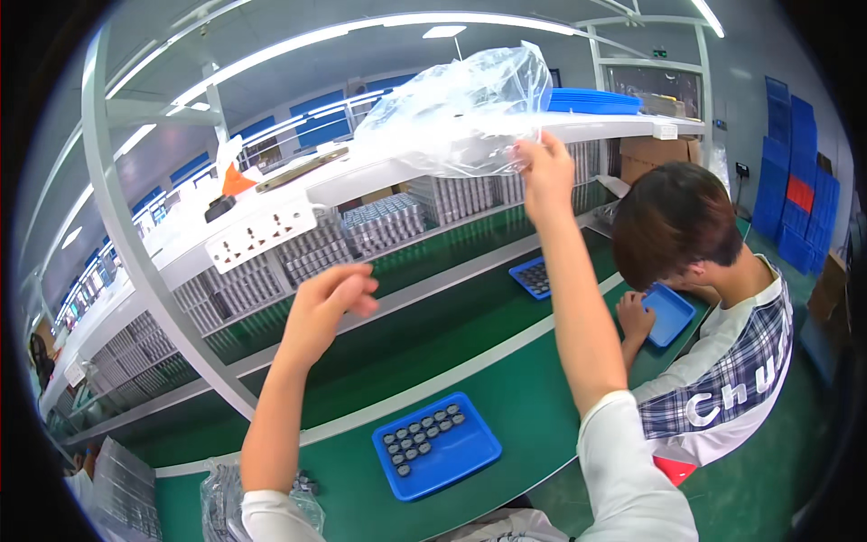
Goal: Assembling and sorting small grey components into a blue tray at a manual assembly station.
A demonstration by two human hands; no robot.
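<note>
A large crumpled clear plastic bag [461,104] lies on the white shelf above the bench. My right hand [549,176] is raised to the shelf's edge, its fingertips pinched on the bag's lower right corner. Lower and to the left, my left hand [327,312] hovers in front of the shelf with loosely bent fingers and nothing visible in them. On the green bench below, a blue tray [474,456] carries rows of small round dark grey parts [420,437] on its left and far side. Another clear bag [217,501] with dark pieces sits beside my left forearm.
A co-worker [713,298] sits close on my right, a hand at a blue tray [668,316]. Farther back stands one more tray [533,278] of parts. A white power strip [257,239] hangs on the shelf edge; a metal post [149,244] rises at left.
</note>
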